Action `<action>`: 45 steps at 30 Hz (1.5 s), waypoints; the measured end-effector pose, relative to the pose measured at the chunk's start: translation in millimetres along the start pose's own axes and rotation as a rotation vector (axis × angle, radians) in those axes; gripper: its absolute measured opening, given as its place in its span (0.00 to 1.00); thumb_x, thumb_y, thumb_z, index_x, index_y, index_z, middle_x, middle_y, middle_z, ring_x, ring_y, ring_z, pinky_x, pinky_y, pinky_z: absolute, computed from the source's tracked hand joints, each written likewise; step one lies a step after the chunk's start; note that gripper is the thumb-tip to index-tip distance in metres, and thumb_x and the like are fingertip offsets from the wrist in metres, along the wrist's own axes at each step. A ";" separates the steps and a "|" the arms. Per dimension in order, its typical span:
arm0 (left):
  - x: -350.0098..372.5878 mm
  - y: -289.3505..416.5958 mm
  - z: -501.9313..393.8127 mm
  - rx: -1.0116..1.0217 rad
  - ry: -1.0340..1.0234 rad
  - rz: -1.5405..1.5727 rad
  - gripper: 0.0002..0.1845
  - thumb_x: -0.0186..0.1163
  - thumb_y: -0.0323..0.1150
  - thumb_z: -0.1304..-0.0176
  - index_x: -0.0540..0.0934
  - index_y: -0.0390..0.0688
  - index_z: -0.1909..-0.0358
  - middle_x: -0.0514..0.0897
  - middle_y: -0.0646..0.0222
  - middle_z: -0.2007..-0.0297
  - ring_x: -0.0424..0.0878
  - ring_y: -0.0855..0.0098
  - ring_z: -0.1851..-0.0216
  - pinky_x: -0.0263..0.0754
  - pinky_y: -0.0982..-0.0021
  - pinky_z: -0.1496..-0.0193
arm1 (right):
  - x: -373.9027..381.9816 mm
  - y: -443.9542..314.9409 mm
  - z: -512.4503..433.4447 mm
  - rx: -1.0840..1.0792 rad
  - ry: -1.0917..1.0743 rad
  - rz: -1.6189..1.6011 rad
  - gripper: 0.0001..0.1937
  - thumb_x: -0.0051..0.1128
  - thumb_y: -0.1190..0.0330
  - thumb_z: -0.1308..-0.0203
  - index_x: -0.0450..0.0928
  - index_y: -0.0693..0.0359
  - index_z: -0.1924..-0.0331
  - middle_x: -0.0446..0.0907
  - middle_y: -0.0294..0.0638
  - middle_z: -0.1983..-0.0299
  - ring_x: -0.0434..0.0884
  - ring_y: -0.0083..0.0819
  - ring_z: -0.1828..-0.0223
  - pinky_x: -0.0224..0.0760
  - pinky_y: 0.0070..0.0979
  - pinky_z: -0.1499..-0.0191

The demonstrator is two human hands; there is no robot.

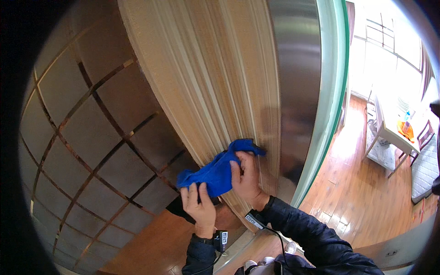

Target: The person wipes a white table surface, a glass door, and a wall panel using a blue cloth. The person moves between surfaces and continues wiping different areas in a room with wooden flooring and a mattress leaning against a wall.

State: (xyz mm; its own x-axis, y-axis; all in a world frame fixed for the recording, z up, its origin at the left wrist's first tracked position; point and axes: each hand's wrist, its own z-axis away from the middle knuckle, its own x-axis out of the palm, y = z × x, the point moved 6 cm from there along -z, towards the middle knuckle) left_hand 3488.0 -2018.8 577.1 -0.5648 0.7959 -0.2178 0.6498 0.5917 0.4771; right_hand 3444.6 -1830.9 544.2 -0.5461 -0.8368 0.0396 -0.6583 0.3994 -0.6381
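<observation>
A blue cloth [216,173] is stretched between my two hands, in front of a striped, wood-toned door-frame panel [206,79]. My left hand [199,206] grips the cloth's lower left part with the fingertips. Higher up and to the right, my right hand [248,177] pinches the other end, close to the panel's grooved face. Part of the cloth lies over the panel's ridges; whether it presses on them is hard to tell. Small devices with cables are strapped at both wrists.
Right of the panel runs a shiny metal strip [297,79], then a green-edged glass pane [331,103]. A dark tiled surface with grid lines [110,117] fills the left. Beyond the glass stand a table [388,137] bearing an orange item, a chair [425,133] and a mattress [424,175] on wooden flooring.
</observation>
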 end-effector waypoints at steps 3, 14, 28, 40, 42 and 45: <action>-15.3 -2.3 -2.2 0.001 0.033 -0.001 0.05 0.62 0.21 0.26 0.82 0.28 0.55 0.79 0.51 0.59 0.79 0.51 0.60 0.76 0.59 0.55 | 5.6 -22.0 12.8 -0.059 -0.016 0.028 0.17 0.61 0.72 0.25 0.76 0.64 0.37 0.81 0.57 0.47 0.82 0.56 0.47 0.76 0.43 0.42; 27.0 26.2 -32.2 -0.032 0.033 0.268 0.09 0.68 0.24 0.29 0.84 0.27 0.54 0.78 0.54 0.64 0.79 0.58 0.64 0.74 0.64 0.59 | -31.4 2.1 -39.7 0.125 0.021 -0.022 0.18 0.52 0.75 0.19 0.69 0.64 0.31 0.79 0.42 0.46 0.80 0.29 0.46 0.76 0.26 0.44; 71.4 -64.4 92.0 -0.262 -0.267 0.087 0.13 0.64 0.25 0.39 0.87 0.37 0.52 0.85 0.50 0.56 0.84 0.46 0.52 0.82 0.51 0.51 | -23.0 101.9 87.9 0.341 -0.253 0.482 0.18 0.56 0.72 0.23 0.70 0.68 0.35 0.79 0.54 0.46 0.78 0.48 0.45 0.72 0.45 0.38; -12.5 -61.7 123.1 -0.331 -0.014 -0.243 0.20 0.64 0.28 0.31 0.83 0.38 0.38 0.82 0.55 0.53 0.85 0.49 0.57 0.83 0.52 0.55 | 72.2 65.0 110.3 0.089 -0.416 -0.198 0.19 0.49 0.80 0.22 0.67 0.70 0.31 0.77 0.52 0.42 0.81 0.41 0.47 0.76 0.35 0.41; -57.5 -61.6 121.0 -0.281 0.084 -0.342 0.21 0.64 0.30 0.28 0.83 0.40 0.34 0.81 0.54 0.54 0.84 0.48 0.58 0.82 0.53 0.58 | 114.8 41.8 122.9 0.181 -0.470 -0.449 0.20 0.47 0.83 0.23 0.67 0.70 0.31 0.78 0.53 0.43 0.81 0.41 0.47 0.77 0.35 0.41; -124.5 -49.5 125.0 -0.257 0.231 -0.475 0.22 0.65 0.29 0.27 0.82 0.41 0.32 0.80 0.53 0.55 0.84 0.47 0.60 0.81 0.54 0.60 | 159.2 0.7 137.6 0.107 -0.428 -0.471 0.18 0.53 0.80 0.22 0.69 0.72 0.33 0.79 0.54 0.45 0.82 0.40 0.47 0.78 0.35 0.41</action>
State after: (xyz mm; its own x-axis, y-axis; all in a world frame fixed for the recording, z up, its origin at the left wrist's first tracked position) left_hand 3589.7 -2131.2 474.1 -0.8789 0.3858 -0.2805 0.1706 0.8034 0.5705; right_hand 3428.5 -2015.4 444.3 0.0578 -0.9976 0.0381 -0.7096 -0.0679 -0.7013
